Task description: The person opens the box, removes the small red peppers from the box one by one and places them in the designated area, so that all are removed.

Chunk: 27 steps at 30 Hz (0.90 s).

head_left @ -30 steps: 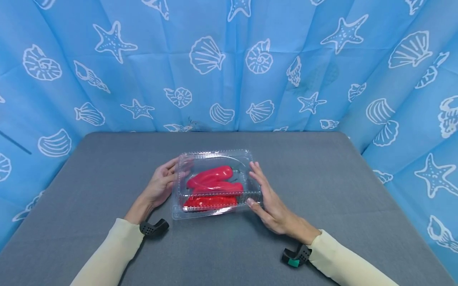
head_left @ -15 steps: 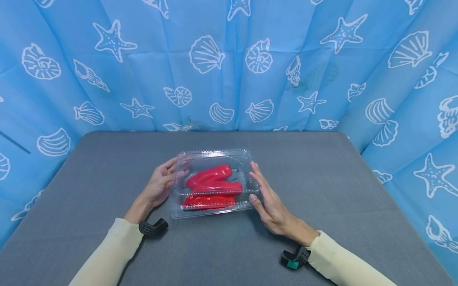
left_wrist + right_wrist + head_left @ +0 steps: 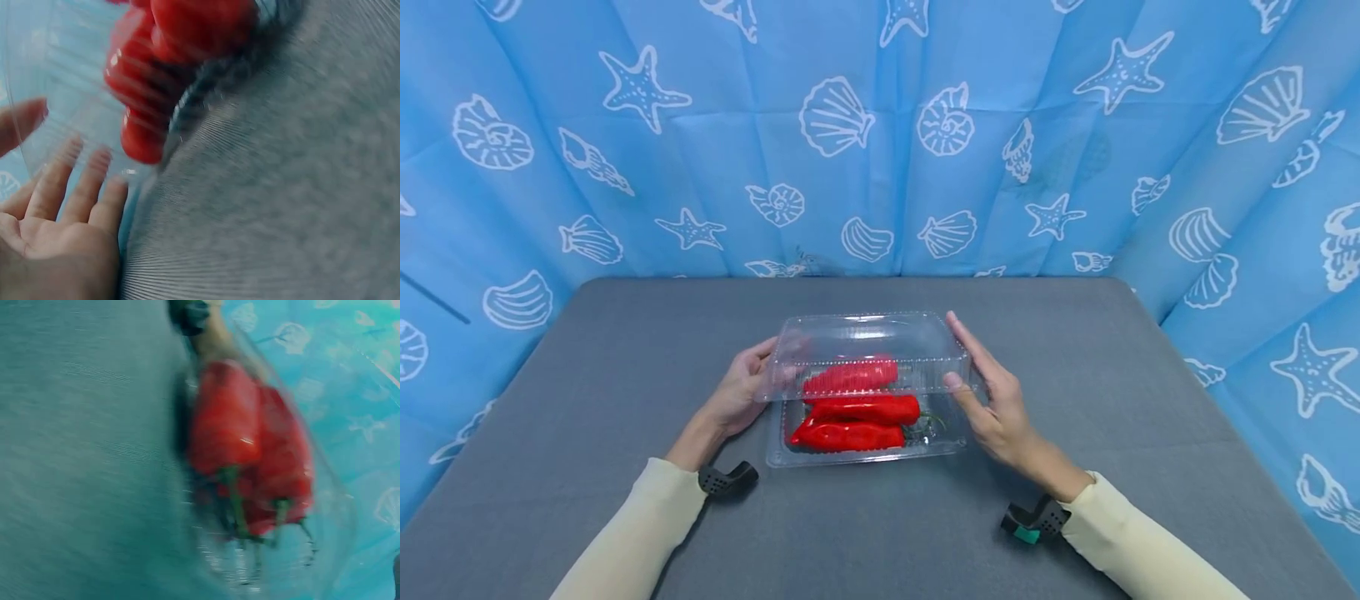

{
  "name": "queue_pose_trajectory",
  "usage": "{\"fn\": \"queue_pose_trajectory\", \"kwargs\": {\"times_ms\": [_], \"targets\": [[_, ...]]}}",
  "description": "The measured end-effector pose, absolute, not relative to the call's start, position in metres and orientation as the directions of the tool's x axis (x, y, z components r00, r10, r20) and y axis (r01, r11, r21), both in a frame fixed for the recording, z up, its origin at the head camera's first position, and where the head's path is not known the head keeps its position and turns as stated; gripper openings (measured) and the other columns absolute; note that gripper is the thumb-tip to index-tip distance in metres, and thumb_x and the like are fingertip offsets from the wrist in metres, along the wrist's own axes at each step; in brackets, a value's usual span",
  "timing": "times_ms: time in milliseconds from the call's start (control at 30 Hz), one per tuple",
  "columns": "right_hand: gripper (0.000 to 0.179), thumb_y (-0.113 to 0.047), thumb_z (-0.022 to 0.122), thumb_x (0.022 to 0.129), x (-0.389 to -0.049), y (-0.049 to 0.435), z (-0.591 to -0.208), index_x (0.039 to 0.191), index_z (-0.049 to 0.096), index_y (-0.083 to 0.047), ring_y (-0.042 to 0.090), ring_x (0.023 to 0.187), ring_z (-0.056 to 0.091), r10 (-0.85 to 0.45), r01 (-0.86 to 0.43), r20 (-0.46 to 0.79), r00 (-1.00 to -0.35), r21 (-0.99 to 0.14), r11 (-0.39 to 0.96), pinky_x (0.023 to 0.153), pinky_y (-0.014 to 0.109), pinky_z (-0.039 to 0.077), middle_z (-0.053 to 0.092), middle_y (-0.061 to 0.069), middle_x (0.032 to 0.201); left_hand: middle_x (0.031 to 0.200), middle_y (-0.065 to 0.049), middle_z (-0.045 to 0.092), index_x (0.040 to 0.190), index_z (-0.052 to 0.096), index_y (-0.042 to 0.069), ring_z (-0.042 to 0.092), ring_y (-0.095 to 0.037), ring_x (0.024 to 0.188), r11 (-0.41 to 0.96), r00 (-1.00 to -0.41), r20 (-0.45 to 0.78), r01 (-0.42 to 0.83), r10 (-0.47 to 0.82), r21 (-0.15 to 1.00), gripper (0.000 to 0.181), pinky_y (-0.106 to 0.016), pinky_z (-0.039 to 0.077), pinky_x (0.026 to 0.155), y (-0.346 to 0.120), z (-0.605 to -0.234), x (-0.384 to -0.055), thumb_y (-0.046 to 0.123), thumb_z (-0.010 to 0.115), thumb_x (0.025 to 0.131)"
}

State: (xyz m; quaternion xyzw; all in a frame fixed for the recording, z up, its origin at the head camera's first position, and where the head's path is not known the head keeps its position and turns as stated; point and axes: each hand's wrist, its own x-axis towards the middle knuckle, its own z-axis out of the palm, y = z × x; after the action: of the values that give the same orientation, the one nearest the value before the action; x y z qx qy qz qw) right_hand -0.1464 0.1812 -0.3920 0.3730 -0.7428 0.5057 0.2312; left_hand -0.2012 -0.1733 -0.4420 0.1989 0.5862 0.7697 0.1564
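Observation:
A clear plastic lid [image 3: 865, 340] is raised and tilted over a clear plastic tray [image 3: 865, 460], its front edge well above the tray's front rim. In the tray lie red peppers with green stems; one front pepper [image 3: 850, 437] shows uncovered, and another shows through the lid. My left hand [image 3: 743, 390] holds the lid's left side, with fingertips seen through the plastic in the left wrist view. At the right side my right hand [image 3: 988, 400] grips the lid, thumb at the front corner and fingers along the side. Green stems [image 3: 234, 503] point toward the right hand's camera.
A grey cloth-covered table [image 3: 880, 533] lies under the tray. Behind it and along both sides hangs a blue curtain [image 3: 895, 183] with white shells and starfish. Each wrist wears a black camera mount [image 3: 727, 480] near the cream sleeve [image 3: 632, 525].
The lid's front edge has come up off the tray, baring the front peppers. My right hand has shifted slightly up and right with it; my left hand has barely moved.

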Motion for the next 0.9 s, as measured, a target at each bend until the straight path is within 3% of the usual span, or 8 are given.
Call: {"fn": "queue_pose_trajectory", "kwargs": {"times_ms": [33, 100, 200, 333, 400, 467, 633, 900], "targets": [[0.056, -0.008, 0.056, 0.103, -0.150, 0.182, -0.389, 0.152, 0.035, 0.008, 0.023, 0.138, 0.049, -0.304, -0.784, 0.724, -0.620, -0.585, 0.205, 0.114, 0.025, 0.038, 0.038, 0.023, 0.157, 0.146, -0.017, 0.052, 0.155, 0.032, -0.002, 0.057, -0.025, 0.127, -0.264, -0.870, 0.121, -0.010, 0.478, 0.964, 0.061, -0.034, 0.050, 0.104, -0.172, -0.442, -0.201, -0.001, 0.056, 0.099], [0.052, -0.004, 0.053, 0.103, -0.157, 0.184, -0.384, 0.151, 0.038, 0.008, 0.015, 0.132, 0.052, -0.279, -0.768, 0.717, -0.639, -0.610, 0.193, 0.107, 0.019, 0.041, 0.041, 0.024, 0.155, 0.147, -0.019, 0.051, 0.154, 0.032, -0.003, 0.056, -0.027, 0.129, -0.272, -0.859, 0.122, -0.021, 0.497, 0.962, 0.061, -0.035, 0.047, 0.107, -0.170, -0.442, -0.202, -0.001, 0.057, 0.098], [0.047, 0.005, 0.049, 0.101, -0.170, 0.186, -0.378, 0.148, 0.044, 0.008, 0.008, 0.105, 0.058, -0.249, -0.705, 0.660, -0.709, -0.676, 0.215, 0.085, 0.013, 0.045, 0.050, 0.025, 0.148, 0.153, -0.023, 0.044, 0.154, 0.028, -0.006, 0.046, -0.034, 0.139, -0.301, -0.837, 0.139, -0.031, 0.528, 0.953, 0.063, -0.039, 0.040, 0.112, -0.169, -0.442, -0.202, -0.003, 0.057, 0.098], [0.050, 0.004, 0.050, 0.102, -0.185, 0.188, -0.374, 0.150, 0.038, 0.009, 0.021, 0.127, 0.055, -0.267, -0.576, 0.516, -0.814, -0.777, 0.254, 0.105, 0.020, 0.044, 0.048, 0.024, 0.150, 0.157, -0.024, 0.039, 0.156, 0.025, -0.007, 0.039, -0.037, 0.144, -0.309, -0.823, 0.157, -0.024, 0.546, 0.951, 0.067, -0.041, 0.037, 0.114, -0.168, -0.442, -0.202, -0.004, 0.058, 0.097], [0.060, 0.001, 0.057, 0.100, -0.193, 0.190, -0.375, 0.154, 0.032, 0.005, 0.029, 0.141, 0.044, -0.299, -0.523, 0.447, -0.843, -0.810, 0.264, 0.115, 0.029, 0.038, 0.043, 0.021, 0.154, 0.156, -0.024, 0.040, 0.156, 0.026, -0.006, 0.041, -0.037, 0.143, -0.296, -0.827, 0.150, -0.021, 0.542, 0.955, 0.068, -0.041, 0.038, 0.113, -0.168, -0.442, -0.201, -0.003, 0.060, 0.097], [0.080, -0.001, 0.066, 0.096, -0.199, 0.191, -0.378, 0.161, 0.018, -0.002, 0.030, 0.150, 0.027, -0.343, -0.483, 0.389, -0.855, -0.837, 0.256, 0.122, 0.038, 0.026, 0.028, 0.015, 0.164, 0.155, -0.025, 0.040, 0.156, 0.027, -0.006, 0.042, -0.037, 0.142, -0.285, -0.828, 0.145, -0.019, 0.542, 0.958, 0.068, -0.041, 0.039, 0.113, -0.168, -0.442, -0.201, -0.002, 0.061, 0.097], [0.111, -0.004, 0.081, 0.084, -0.209, 0.195, -0.395, 0.163, 0.004, -0.013, 0.024, 0.154, 0.019, -0.403, -0.442, 0.306, -0.863, -0.843, 0.307, 0.124, 0.046, 0.021, 0.020, 0.006, 0.168, 0.154, -0.028, 0.040, 0.155, 0.030, -0.004, 0.043, -0.038, 0.142, -0.281, -0.823, 0.148, -0.016, 0.549, 0.959, 0.067, -0.040, 0.039, 0.112, -0.167, -0.443, -0.201, -0.002, 0.061, 0.097], [0.110, 0.005, 0.079, 0.083, -0.217, 0.196, -0.409, 0.162, 0.002, -0.004, 0.032, 0.153, 0.019, -0.432, -0.433, 0.295, -0.852, -0.861, 0.267, 0.123, 0.049, 0.021, 0.017, 0.014, 0.168, 0.153, -0.025, 0.043, 0.155, 0.030, -0.005, 0.045, -0.036, 0.140, -0.259, -0.828, 0.135, -0.012, 0.544, 0.966, 0.068, -0.041, 0.039, 0.111, -0.169, -0.442, -0.199, -0.001, 0.062, 0.096]]}}
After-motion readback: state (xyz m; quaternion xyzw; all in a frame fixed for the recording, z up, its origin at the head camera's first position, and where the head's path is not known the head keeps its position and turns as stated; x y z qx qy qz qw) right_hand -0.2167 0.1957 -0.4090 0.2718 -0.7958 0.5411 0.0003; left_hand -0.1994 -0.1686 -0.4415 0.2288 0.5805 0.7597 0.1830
